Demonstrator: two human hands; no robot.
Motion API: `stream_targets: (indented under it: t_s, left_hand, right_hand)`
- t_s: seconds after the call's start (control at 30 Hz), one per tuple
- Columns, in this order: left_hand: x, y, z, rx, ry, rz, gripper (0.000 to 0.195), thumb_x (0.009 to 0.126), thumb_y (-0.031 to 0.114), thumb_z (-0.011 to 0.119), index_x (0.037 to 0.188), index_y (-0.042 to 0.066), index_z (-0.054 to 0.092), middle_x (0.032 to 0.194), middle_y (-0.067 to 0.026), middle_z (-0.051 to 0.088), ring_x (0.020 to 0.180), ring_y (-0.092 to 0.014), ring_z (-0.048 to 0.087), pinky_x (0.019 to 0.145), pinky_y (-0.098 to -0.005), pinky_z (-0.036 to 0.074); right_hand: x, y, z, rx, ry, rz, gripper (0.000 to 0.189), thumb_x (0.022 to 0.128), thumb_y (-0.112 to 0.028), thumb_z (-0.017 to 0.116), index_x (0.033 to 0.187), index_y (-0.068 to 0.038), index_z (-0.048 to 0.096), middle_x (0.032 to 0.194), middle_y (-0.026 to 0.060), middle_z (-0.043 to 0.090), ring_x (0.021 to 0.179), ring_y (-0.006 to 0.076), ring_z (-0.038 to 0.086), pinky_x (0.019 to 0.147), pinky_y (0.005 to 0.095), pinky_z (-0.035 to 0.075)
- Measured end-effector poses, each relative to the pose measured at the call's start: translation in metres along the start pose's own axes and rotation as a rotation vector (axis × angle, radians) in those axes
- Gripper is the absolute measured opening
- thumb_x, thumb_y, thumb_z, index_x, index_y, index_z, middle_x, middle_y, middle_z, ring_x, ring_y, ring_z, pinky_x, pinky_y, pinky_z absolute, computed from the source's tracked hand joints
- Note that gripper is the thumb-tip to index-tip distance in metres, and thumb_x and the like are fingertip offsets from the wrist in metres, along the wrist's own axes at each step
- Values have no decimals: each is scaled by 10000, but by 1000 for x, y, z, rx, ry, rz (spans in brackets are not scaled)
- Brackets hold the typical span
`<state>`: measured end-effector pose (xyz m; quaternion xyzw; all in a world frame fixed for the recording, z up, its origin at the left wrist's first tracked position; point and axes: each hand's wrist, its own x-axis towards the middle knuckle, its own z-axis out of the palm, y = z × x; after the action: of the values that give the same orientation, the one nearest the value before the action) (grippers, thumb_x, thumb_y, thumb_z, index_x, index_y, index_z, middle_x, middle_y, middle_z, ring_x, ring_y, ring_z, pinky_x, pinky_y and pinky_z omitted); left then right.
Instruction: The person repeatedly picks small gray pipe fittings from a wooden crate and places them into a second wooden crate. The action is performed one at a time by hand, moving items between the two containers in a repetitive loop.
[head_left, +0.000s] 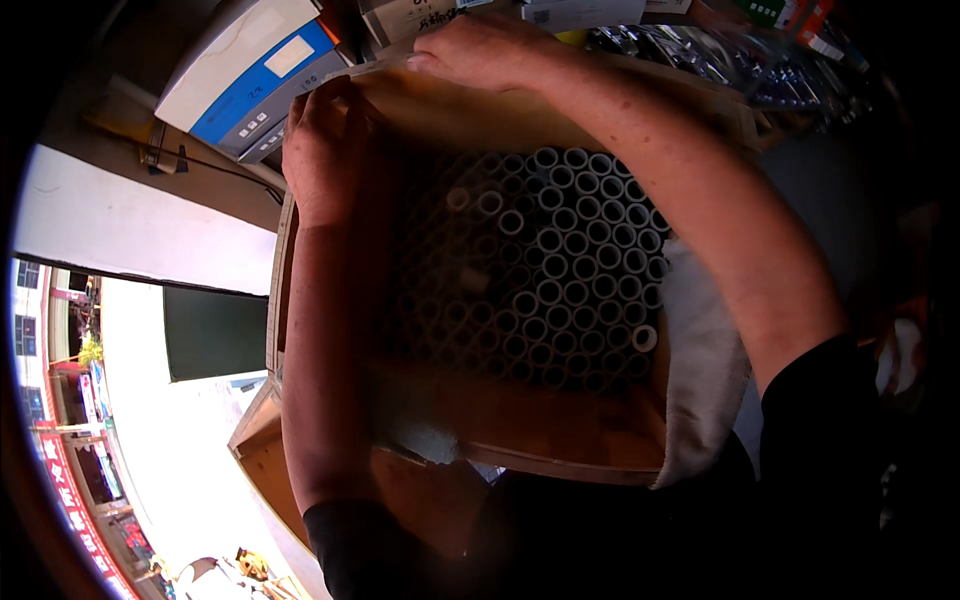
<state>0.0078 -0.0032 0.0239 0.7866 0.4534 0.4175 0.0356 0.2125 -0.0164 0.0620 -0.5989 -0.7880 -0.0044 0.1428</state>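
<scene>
A deep wooden box (555, 442) stands before me, and many upright tube-like rings (576, 243) are packed close together in it. My left hand (322, 142) rests at the box's far left corner, its fingers bent over the edge. At the far rim, my right hand (472, 52) lies with curled fingers; whether it grips the rim or something thin there cannot be told. One pale ring (644, 338) lies on top near the right wall, and a pale short piece (474, 280) lies in the shaded middle. A light cloth (701, 360) hangs over the right wall.
A blue, white and grey carton (255, 82) stands beyond the left corner. White boxes (581, 13) and many shiny packaged items (690, 56) are behind the far rim. Another wooden box or drawer (270, 465) is at the lower left, beside a bright opening onto a street.
</scene>
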Motion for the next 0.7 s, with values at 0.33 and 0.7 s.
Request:
stream_targets:
  t_s: [0.33, 0.7]
  left_hand:
    - [5, -31, 9, 94, 156, 39, 331, 805, 202, 585, 1127, 140, 628, 1143, -147, 578, 1074, -353, 531, 920, -427, 442]
    - [8, -57, 13, 6, 80, 52, 319, 799, 196, 588, 1111, 152, 637, 1165, -116, 580, 1094, -352, 515, 945, -435, 427]
  right_hand:
    - [2, -47, -5, 83, 251, -384, 237, 892, -278, 499, 841, -73, 608, 761, 112, 615, 736, 251, 626, 702, 386, 520]
    - [-55, -86, 81, 15, -613, -394, 199, 808, -184, 547, 899, -83, 692, 984, 148, 671, 923, 292, 641, 772, 396, 520]
